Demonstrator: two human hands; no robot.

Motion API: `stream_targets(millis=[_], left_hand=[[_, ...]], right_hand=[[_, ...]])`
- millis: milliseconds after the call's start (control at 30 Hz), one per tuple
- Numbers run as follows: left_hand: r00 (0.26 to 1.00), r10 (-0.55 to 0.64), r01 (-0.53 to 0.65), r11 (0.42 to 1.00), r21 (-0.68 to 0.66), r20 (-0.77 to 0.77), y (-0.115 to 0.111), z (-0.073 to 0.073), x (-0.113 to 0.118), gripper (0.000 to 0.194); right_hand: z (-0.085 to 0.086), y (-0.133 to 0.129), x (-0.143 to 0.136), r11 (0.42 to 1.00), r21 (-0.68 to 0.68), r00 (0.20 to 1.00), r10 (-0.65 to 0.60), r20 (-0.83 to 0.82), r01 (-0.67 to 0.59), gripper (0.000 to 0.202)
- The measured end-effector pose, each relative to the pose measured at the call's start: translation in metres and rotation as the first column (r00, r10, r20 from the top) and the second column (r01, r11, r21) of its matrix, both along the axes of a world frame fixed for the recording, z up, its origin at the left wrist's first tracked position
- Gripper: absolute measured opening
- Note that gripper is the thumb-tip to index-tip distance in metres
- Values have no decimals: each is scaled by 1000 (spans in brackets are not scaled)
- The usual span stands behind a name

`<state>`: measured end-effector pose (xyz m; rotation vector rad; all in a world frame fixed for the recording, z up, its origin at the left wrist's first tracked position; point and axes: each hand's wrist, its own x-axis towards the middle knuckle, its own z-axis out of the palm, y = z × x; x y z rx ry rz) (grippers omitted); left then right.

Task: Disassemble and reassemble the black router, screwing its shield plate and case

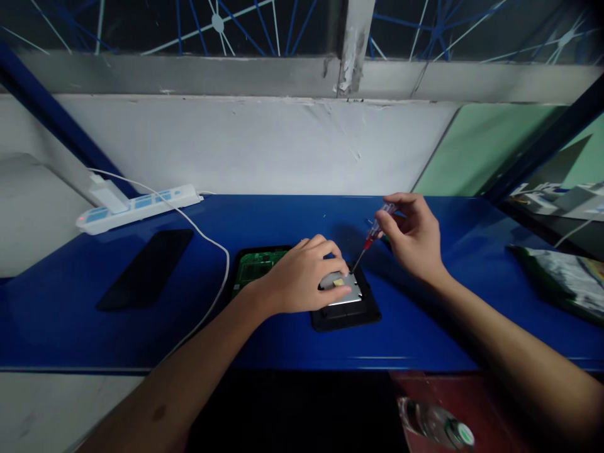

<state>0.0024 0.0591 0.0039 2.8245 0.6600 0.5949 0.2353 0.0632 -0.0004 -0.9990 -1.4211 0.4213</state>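
Note:
A small screwdriver (372,231) with a clear purple handle and a red collar is pinched in my right hand (415,236). It slants down to the left, and its tip meets the upper right corner of a silver metal plate (350,293). That plate sits in a black plastic casing (346,318) lying flat on the table. Over the plate's left part, my left hand (306,274) grips it with curved fingers and thumb, hiding some of it. A yellowish patch shows between thumb and fingers. Behind my left wrist lies a green circuit board (257,267) in a black frame.
The blue table (283,343) carries a black phone-like slab (148,270) and a white power strip (141,207) at left. A white cable (225,251) runs toward the front edge. At right lies a shiny bag (561,277). Below the edge is a plastic bottle (434,423).

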Motion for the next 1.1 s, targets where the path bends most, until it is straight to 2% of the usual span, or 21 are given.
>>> stream_targets(millis=[433,1100], left_hand=[[1000,18,-18,1000,-11,-16,0,1,2,20],[1000,2,-3,1000,-7,-14,0,1,1,20]], right_hand=[[-6,3,3,1000,-29,1000,10,23,-9,23],[-4,3,4,998,-59,999,-35,34,37,22]])
